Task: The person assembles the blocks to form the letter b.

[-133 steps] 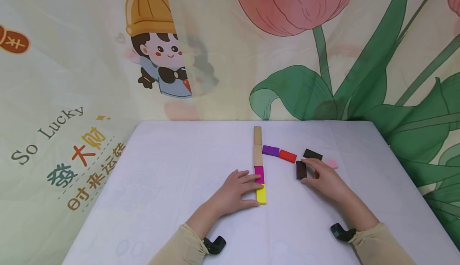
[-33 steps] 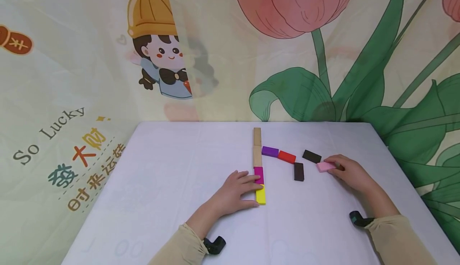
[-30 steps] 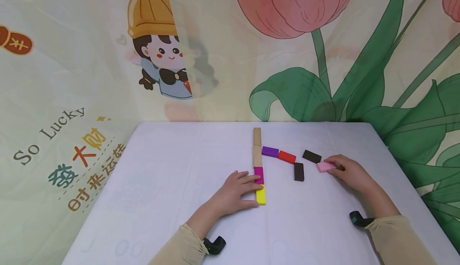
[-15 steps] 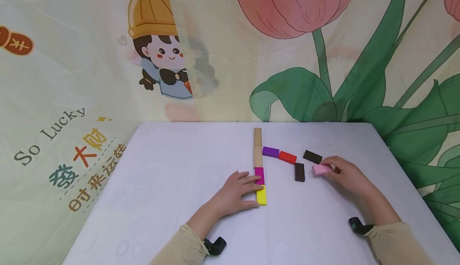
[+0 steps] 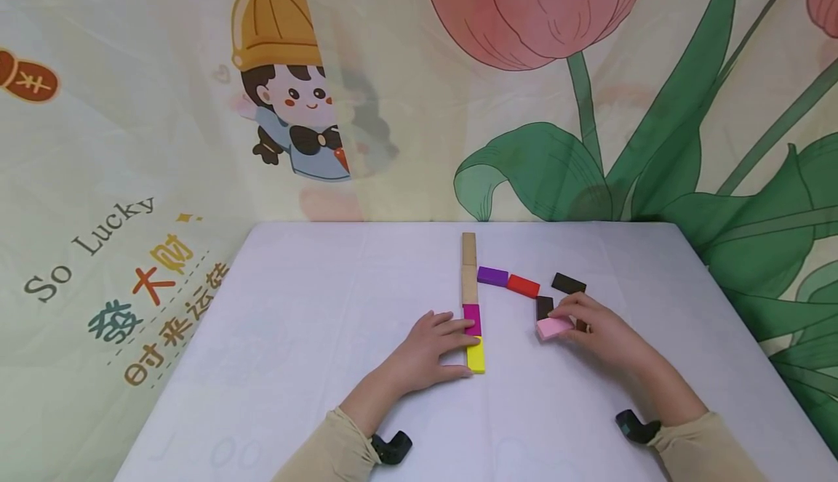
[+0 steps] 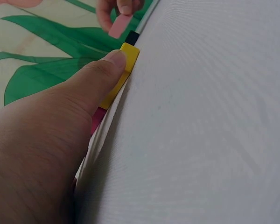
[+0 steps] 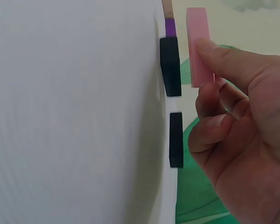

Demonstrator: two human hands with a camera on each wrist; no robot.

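Observation:
My right hand [image 5: 592, 329] pinches a pink block [image 5: 553, 327] [image 7: 197, 44] just above the white table [image 5: 294, 336], over the near end of a dark brown block [image 5: 544, 304]. A second dark block [image 5: 568, 283] lies behind it. A straight column runs toward me: two wooden blocks [image 5: 469, 265], a magenta block [image 5: 473, 318], a yellow block [image 5: 476, 355]. My left hand [image 5: 428, 351] rests flat against the column's left side, its thumb touching the yellow block [image 6: 123, 70]. A purple block [image 5: 492, 275] and a red block [image 5: 524, 285] branch rightward.
A printed cloth backdrop with a tulip and a cartoon figure hangs behind the table. The table's far edge [image 5: 458, 222] runs just beyond the top wooden block. Black wrist mounts [image 5: 391, 446] sit at both sleeves.
My right hand left the dark brown block, took the pink block at the right and carried it left and nearer, to the dark block's near end. The left hand stayed put.

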